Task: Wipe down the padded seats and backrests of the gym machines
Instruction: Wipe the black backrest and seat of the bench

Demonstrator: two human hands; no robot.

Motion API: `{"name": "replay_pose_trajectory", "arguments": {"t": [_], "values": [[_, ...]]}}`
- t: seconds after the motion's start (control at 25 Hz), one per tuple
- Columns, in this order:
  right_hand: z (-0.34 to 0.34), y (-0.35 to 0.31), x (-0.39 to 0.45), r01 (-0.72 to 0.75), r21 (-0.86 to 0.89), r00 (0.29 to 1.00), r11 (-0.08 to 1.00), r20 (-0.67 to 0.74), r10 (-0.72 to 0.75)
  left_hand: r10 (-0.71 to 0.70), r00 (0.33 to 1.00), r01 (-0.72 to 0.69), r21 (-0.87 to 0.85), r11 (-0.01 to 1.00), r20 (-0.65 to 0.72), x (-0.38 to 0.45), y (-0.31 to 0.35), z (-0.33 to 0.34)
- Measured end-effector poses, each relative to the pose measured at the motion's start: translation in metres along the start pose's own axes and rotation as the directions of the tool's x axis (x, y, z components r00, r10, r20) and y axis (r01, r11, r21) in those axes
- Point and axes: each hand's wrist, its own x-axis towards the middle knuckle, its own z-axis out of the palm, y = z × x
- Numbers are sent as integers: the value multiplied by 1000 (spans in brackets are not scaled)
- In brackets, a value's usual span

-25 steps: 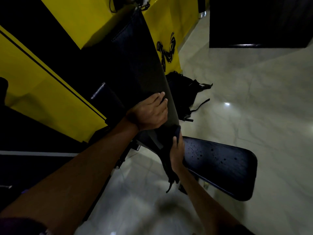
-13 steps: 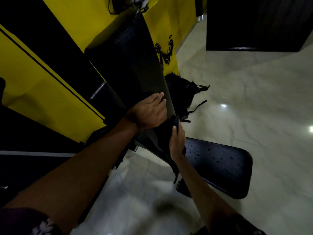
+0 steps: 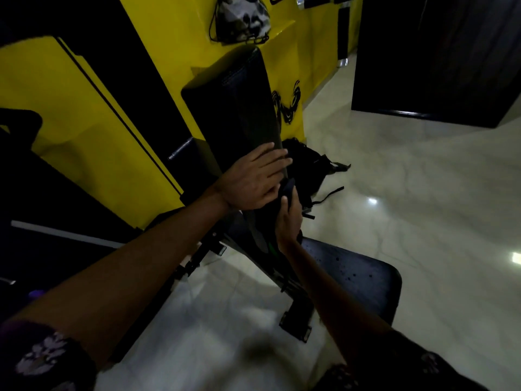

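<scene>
The backrest pad [image 3: 239, 114] of the incline bench stands steeply tilted, its long axis running from its top end near the yellow wall [image 3: 84, 108] down toward the hinge where it meets the seat pad [image 3: 355, 280]. The left hand [image 3: 253, 179] lies flat on the lower part of the backrest, fingers straight and spread across to its right edge, pressing rather than grasping. Just below and to the right, the right hand [image 3: 287, 218] is clenched around a dark cloth [image 3: 286, 190], which is bunched against the right edge of the backrest close to its bottom end; how much of the cloth touches the pad cannot be made out in the dim light. Almost the whole length of the backrest lies above and away from the cloth, so a wiping stroke would probably have to travel up along the long axis toward the top end, with the left hand steadying the pad. The seat pad lies behind the right wrist, toward the person, speckled with droplets and seemingly not yet wiped. A black bag [image 3: 307, 165] sits on the floor beyond the bench.
</scene>
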Motion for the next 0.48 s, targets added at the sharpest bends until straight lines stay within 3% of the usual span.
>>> {"name": "replay_pose_trajectory", "arguments": {"t": [0.12,0.32,0.4,0.48], "values": [[0,3,-27,151,7,986,989,77,-151,-66,995,73,102,992,-68,2,-22,-21],[-6,-20,-3,-69,15,997,997,21,69,-177,957,242,301,923,-228,14,-51,-43],[-4,-42,-10,28,-9,1000,1000,3,-28,-292,902,392,319,863,-318,16,-56,-45],[-3,-43,-25,148,-57,989,987,23,-147,-430,801,561,270,782,-418,19,-53,-41]]}}
